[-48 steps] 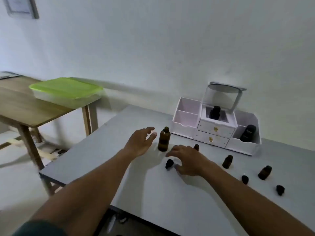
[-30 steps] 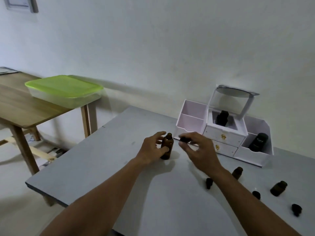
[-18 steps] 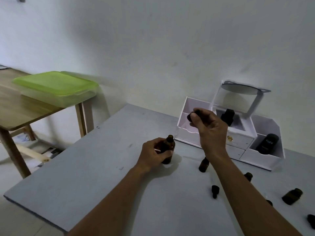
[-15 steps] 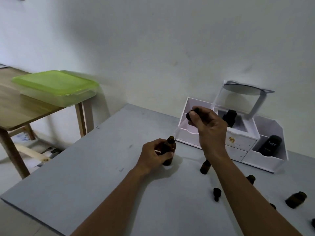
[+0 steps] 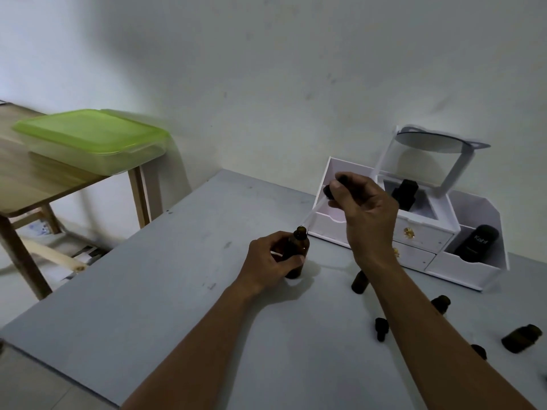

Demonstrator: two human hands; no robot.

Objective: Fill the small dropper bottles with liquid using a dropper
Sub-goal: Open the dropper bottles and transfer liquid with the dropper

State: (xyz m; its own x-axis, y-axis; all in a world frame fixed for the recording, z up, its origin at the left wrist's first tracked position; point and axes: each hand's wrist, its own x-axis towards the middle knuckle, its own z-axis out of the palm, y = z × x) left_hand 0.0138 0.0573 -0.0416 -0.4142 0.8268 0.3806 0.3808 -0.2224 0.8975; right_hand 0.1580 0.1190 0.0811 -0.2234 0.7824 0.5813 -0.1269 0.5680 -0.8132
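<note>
A tall amber bottle [image 5: 298, 247] stands uncapped on the grey table [image 5: 148, 291], and my left hand [image 5: 270, 263] is wrapped around its body. Above and to the right, my right hand [image 5: 365, 211] pinches the black bulb of a dropper [image 5: 315, 210]. Its clear glass tube slants down to the left, with the tip just above the bottle's mouth. Small amber dropper bottles stand [image 5: 360, 282] or lie [image 5: 522, 338] on the table to the right. Another small bottle [image 5: 441, 303] shows beside my right forearm. Loose black caps [image 5: 381, 328] lie among them.
A white drawer organiser [image 5: 414, 241] with a tilted mirror [image 5: 429, 142] stands against the wall, holding two black bottles [image 5: 476, 241]. To the left is a wooden table [image 5: 35, 179] carrying a green-lidded plastic box [image 5: 91, 140]. The grey table's near-left edge drops to the floor.
My left hand closed around the tall bottle. My right hand lifted the dropper off the table and tilted it, bringing its tip down over the bottle's mouth. The view shifted left.
</note>
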